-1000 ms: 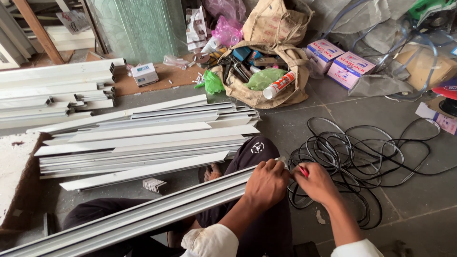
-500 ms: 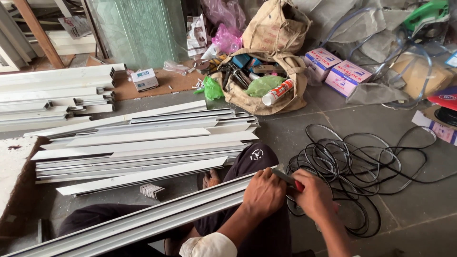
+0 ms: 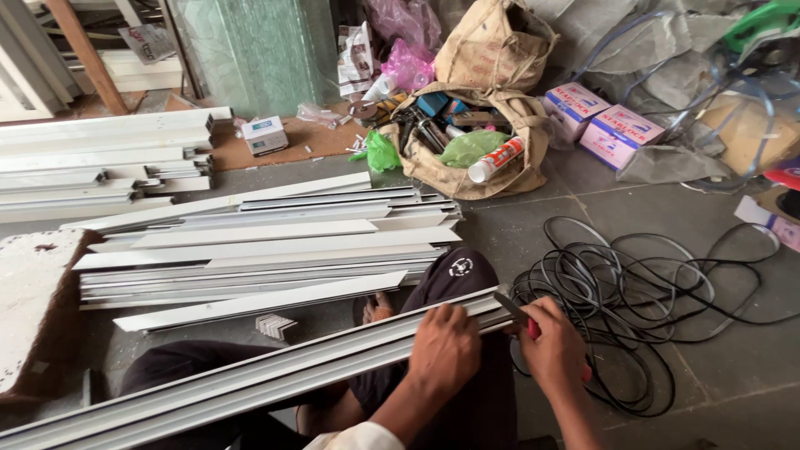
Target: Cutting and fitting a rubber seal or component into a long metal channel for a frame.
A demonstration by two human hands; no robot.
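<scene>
A long white aluminium channel (image 3: 250,379) lies across my lap, running from the lower left up to its end near my hands. My left hand (image 3: 444,350) presses down on the channel close to that end. My right hand (image 3: 554,350) grips a small tool with red handles (image 3: 521,319), its dark tip at the channel's end. A tangle of black rubber gasket cord (image 3: 633,292) lies on the floor just right of my right hand.
A stack of white aluminium profiles (image 3: 267,246) lies ahead, more profiles (image 3: 100,162) at far left. An open canvas tool bag (image 3: 467,146) with a sealant tube sits behind. Two small pink-and-white boxes (image 3: 621,133) stand right; a small box (image 3: 265,135) on cardboard.
My view has shifted a little. My right hand has slid right along the channel's end with the red-handled tool; my left hand stays pressed on the channel.
</scene>
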